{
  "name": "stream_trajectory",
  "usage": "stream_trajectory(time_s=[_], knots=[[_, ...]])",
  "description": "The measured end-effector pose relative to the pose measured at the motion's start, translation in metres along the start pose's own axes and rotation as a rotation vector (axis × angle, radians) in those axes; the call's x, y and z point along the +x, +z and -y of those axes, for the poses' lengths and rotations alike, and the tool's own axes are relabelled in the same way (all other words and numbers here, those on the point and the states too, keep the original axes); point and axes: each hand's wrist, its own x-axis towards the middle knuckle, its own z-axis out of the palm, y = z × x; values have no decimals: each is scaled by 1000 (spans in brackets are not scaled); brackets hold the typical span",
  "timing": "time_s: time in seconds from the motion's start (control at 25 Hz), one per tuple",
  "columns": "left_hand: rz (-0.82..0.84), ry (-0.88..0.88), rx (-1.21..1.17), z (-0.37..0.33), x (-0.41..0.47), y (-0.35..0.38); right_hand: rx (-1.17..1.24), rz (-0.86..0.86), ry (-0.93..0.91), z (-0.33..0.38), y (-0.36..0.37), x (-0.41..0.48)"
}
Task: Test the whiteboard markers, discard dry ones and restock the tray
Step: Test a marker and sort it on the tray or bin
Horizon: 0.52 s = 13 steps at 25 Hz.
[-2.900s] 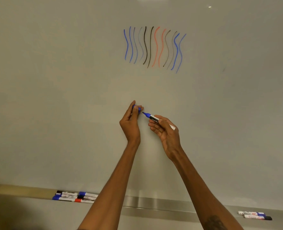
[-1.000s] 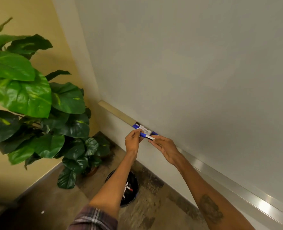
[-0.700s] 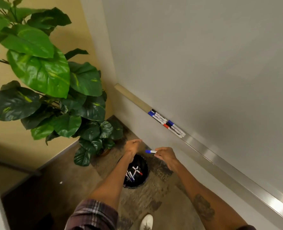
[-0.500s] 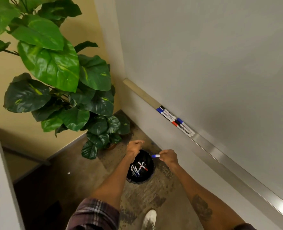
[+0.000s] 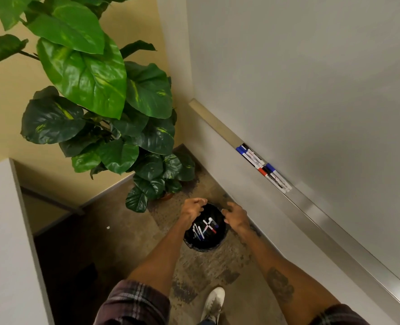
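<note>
Both forearms reach down over the black bin [image 5: 203, 247] on the floor, likely where dry markers go. The left hand [image 5: 192, 211] and right hand [image 5: 236, 216] hover above its rim, fingers loosely curled and grasping nothing visible (a letting-go pose, I judge). Discarded markers [image 5: 204, 228] lie crossed inside, white barrels with blue and red caps. Farther off, kept markers [image 5: 263, 167] line the tray [image 5: 311, 208] beneath the whiteboard [image 5: 311, 78].

Dim warm light, wide-angle edge distortion
</note>
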Motion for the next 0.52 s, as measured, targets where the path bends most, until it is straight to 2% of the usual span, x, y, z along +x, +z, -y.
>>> stream_trajectory(time_s=[0.12,0.36,0.52], knots=[[17,5,5,-4,-1,9,63,-48,37,38,-27,-51],[143,69,74,-22,-15,60,98,-94,-15,27,-73,-80],[247,133,135,-40,-35,111,74,-191,-69,15,-117,-106]])
